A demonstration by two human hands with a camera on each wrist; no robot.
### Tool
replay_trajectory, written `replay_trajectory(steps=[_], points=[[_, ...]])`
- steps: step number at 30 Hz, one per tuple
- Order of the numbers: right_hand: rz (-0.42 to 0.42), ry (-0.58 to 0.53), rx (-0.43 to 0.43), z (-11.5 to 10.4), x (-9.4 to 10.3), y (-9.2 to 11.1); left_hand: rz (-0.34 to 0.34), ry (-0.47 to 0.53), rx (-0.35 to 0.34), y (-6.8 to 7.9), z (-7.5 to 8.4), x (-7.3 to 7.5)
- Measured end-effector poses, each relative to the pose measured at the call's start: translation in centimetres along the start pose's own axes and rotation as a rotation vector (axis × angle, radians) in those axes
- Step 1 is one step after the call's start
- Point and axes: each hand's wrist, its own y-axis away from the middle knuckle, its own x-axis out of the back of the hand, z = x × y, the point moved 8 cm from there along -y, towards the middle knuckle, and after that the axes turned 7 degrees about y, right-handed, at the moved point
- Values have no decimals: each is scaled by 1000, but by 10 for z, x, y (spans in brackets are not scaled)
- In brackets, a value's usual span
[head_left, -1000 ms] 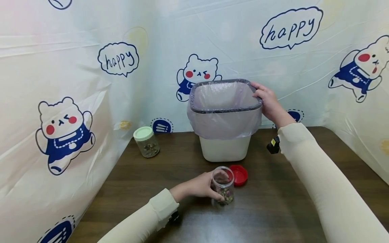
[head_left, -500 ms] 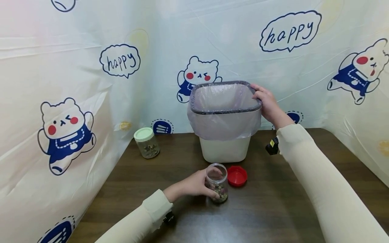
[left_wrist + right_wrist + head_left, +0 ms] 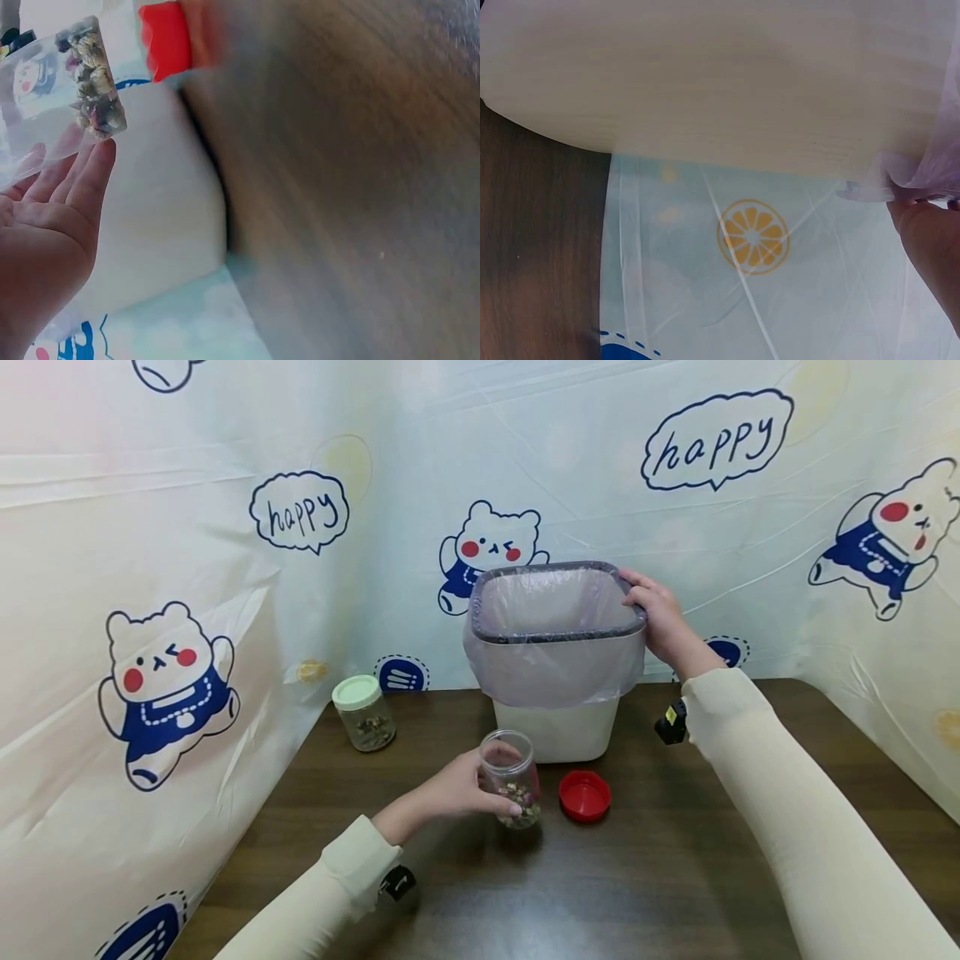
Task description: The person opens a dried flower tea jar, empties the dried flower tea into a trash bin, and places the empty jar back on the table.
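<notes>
My left hand (image 3: pixel 453 787) holds a clear open-topped jar (image 3: pixel 525 777), its thumb on the near side and its fingers round the far side. Dried flower buds (image 3: pixel 94 79) lie in the jar's bottom, seen in the left wrist view. The jar is raised a little off the table, in front of a white trash bin (image 3: pixel 558 731). At the bin's right rim, my right hand (image 3: pixel 662 617) grips the edge over the pale purple liner bag (image 3: pixel 555 668). Part of its fingers is hidden behind the liner in the right wrist view. A red screw lid (image 3: pixel 585 797) lies right of the jar.
Another jar (image 3: pixel 365 720), with a pale green lid and dried contents, stands at the back left of the brown wooden table (image 3: pixel 637 877). A printed curtain (image 3: pixel 405 460) hangs behind and along both sides.
My left hand has moved left and up with the jar, lifting it off the table and away from the red lid. The right hand stays on the bin's rim.
</notes>
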Motion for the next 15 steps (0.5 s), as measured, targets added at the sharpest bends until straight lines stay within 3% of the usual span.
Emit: replay_trajectory(steps=[8,15], points=[[-4,1,8,1,0,1,89,-34,-5,3,9,27],[0,11,23,0,-2,-1,176,30,-9,4,23,51]])
